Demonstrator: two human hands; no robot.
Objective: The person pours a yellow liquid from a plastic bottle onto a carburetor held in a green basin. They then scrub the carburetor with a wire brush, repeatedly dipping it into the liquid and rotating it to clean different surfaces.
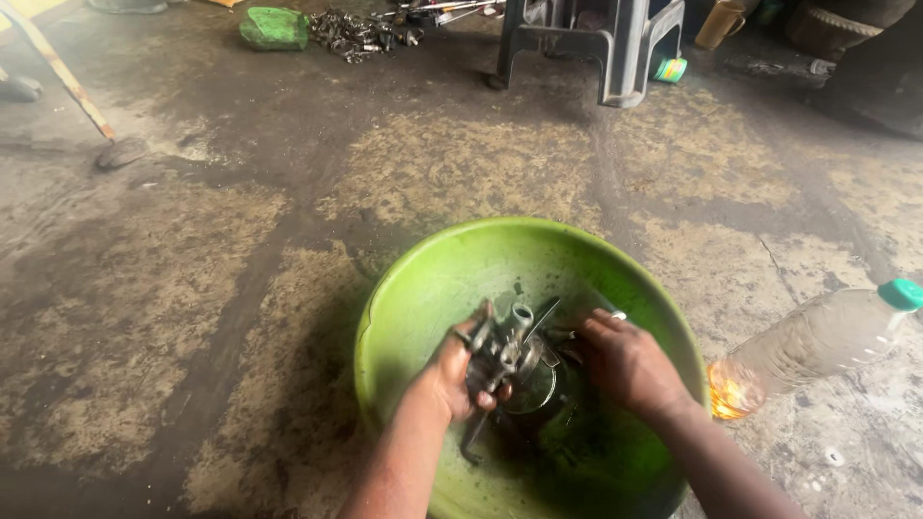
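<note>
A round green plastic basin sits on the stained concrete floor in front of me, with dark liquid at its bottom. Over its middle my left hand grips a grey metal carburettor-like part with a short tube on top. My right hand is closed around a thin tool or brush whose tip shows at its top, and its fingers press against the right side of the metal part. What lies under the part in the basin is hidden by my hands.
A clear plastic bottle with a teal cap lies to the basin's right, a little amber liquid inside. Farther off are a grey plastic stool, a pile of metal parts, a green lump and a wooden stick.
</note>
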